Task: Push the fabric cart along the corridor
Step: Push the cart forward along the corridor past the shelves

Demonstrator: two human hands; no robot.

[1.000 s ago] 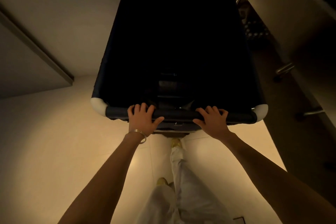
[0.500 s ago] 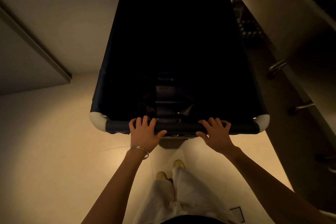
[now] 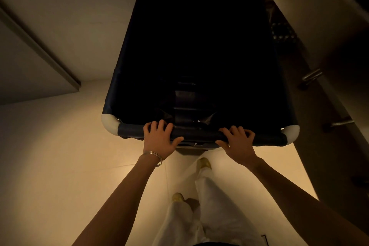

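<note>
The fabric cart [image 3: 131, 131] is a deep bin of dark cloth with white rounded corner caps, straight ahead of me and filling the middle of the view. Its inside is too dark to read. My left hand [image 3: 158, 140], with a thin bangle at the wrist, lies over the near rail left of centre, fingers curled over the top. On the same rail right of centre rests my right hand [image 3: 237, 142], fingers curled over it too. My legs in white trousers [image 3: 201, 205] and pale shoes show below the cart.
A pale wall [image 3: 69, 16] with a dark door frame [image 3: 40, 50] runs along the left. On the right stands a dark wall or cabinet front [image 3: 329, 56] with metal handles [image 3: 311, 76], close to the cart's right side. The pale tiled floor [image 3: 60, 166] lies under me.
The cart and both hands have rolled forward along the corridor; the door frame and the right-hand handles have slid back toward me. My feet have changed step. Both grips are unchanged.
</note>
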